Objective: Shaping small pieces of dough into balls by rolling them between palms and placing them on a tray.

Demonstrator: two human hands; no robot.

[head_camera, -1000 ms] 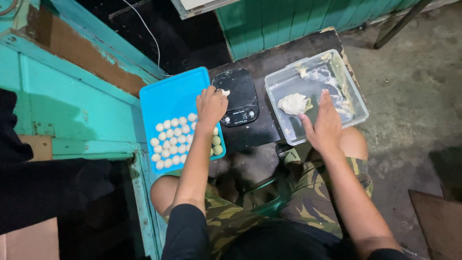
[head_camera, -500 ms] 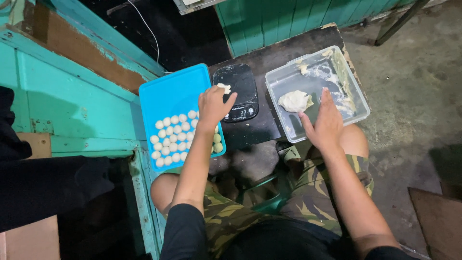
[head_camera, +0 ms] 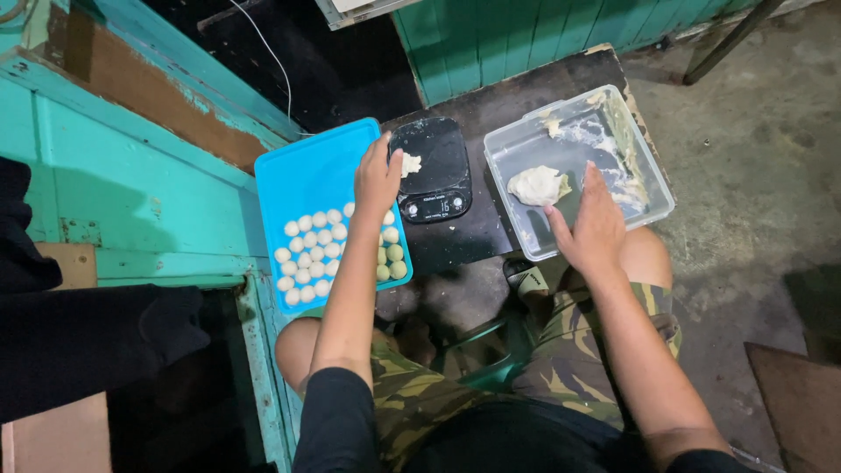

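Note:
My left hand (head_camera: 377, 180) hovers over the right edge of a blue tray (head_camera: 320, 166), fingers loosely apart. A small dough piece (head_camera: 410, 164) lies on the black kitchen scale (head_camera: 434, 188), just off my thumb tip. Several small white dough balls (head_camera: 307, 254) sit in rows on the near half of the tray. My right hand (head_camera: 597, 228) rests flat and empty inside a clear plastic container (head_camera: 653, 175), beside a lump of white dough (head_camera: 539, 186).
Tray, scale and container sit on a small dark wooden table (head_camera: 526, 88). A teal wooden frame (head_camera: 131, 175) runs along the left and a green plank wall (head_camera: 543, 35) stands behind. Concrete floor (head_camera: 753, 175) lies to the right. My knees and a green stool (head_camera: 491, 350) are below the table.
My left hand drew back a little to the left, leaving the small dough piece on the scale. My right hand stayed in the container.

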